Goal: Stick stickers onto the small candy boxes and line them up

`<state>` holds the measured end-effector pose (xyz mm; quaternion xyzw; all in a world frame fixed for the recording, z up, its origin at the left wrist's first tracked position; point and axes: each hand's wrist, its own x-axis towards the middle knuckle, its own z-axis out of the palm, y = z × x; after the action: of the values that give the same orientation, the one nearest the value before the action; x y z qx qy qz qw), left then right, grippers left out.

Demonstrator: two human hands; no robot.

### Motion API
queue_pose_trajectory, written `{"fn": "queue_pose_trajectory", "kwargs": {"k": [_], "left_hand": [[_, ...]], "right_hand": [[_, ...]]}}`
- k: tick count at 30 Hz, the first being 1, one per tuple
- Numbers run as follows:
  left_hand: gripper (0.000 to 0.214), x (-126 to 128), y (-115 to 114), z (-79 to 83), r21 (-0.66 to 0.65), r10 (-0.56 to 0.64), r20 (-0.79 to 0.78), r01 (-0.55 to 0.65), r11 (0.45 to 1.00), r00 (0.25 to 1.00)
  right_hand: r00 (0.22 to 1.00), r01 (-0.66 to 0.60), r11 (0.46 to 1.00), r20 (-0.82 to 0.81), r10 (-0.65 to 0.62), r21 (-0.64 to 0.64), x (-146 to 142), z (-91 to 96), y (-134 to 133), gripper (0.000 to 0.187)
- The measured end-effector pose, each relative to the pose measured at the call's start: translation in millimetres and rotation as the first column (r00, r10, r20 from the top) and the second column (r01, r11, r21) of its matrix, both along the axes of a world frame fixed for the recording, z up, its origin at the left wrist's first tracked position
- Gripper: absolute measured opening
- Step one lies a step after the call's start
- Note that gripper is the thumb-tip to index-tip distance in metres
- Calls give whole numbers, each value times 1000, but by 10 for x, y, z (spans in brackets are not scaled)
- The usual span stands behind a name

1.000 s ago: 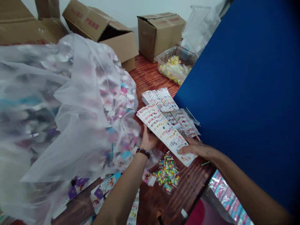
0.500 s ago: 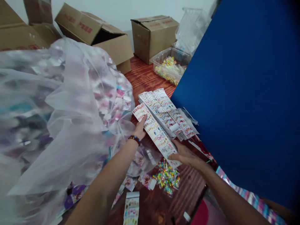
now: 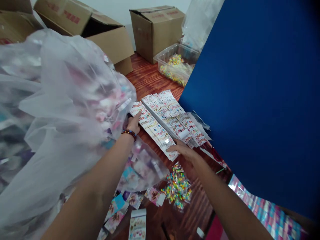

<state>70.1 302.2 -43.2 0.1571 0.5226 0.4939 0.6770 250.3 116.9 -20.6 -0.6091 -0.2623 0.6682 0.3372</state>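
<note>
My left hand (image 3: 134, 122), with a beaded bracelet at the wrist, grips the far left end of a long stack of printed sticker sheets (image 3: 153, 128), thumb on top. At the near end, my right hand (image 3: 183, 150) holds the same stack, its thumb over the corner and its other fingers along the right side. Right beside it lie more piles of sticker sheets (image 3: 166, 110), partly overlapping. Below the right hand is a heap of small clear packets with colourful beads (image 3: 178, 190).
A large translucent bag (image 3: 67, 110) full of small packages fills the left. Cardboard boxes (image 3: 155, 33) and a clear plastic tub (image 3: 162, 61) stand at the back. A blue panel (image 3: 250, 93) blocks the right. Small printed packets and a short sticker strip (image 3: 138, 225) lie in front.
Both hands have shifted the held sheets away from me and to the left, closer alongside the other piles. The sheets no longer overhang the bead packets. The camera view has moved slightly.
</note>
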Motion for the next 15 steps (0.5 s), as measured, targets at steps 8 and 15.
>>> {"fn": "queue_pose_trajectory", "kwargs": {"k": [8, 15], "left_hand": [[9, 138, 99, 44, 51, -45, -55, 47, 998, 998], [21, 159, -4, 26, 39, -142, -283, 159, 987, 949]], "right_hand": [[963, 269, 958, 6, -270, -100, -175, 3, -56, 37], [965, 250, 962, -47, -256, -113, -204, -28, 86, 32]]}}
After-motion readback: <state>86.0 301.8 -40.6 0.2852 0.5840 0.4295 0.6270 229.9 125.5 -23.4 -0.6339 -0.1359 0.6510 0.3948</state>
